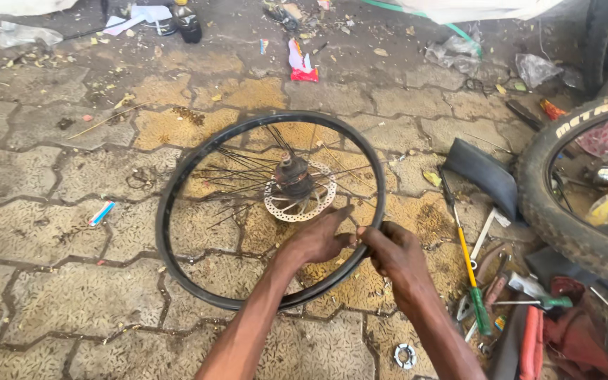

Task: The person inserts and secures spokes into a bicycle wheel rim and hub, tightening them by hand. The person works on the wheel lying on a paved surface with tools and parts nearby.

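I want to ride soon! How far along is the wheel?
Done: the tyre and inner tube lie off to the side, so the rim is bare. In hand: the left hand and right hand work at the spokes by the rim's near edge. Left: tube and tyre are not back on.

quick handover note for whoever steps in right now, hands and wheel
Left hand: inside the rim, fingers on the spokes near its near edge.
Right hand: pinching at the same spot on the rim.
Wheel lies flat on the paving, bare of tyre, disc and hub facing up.
Screwdriver and other tools lie to the right, beside a tyre.
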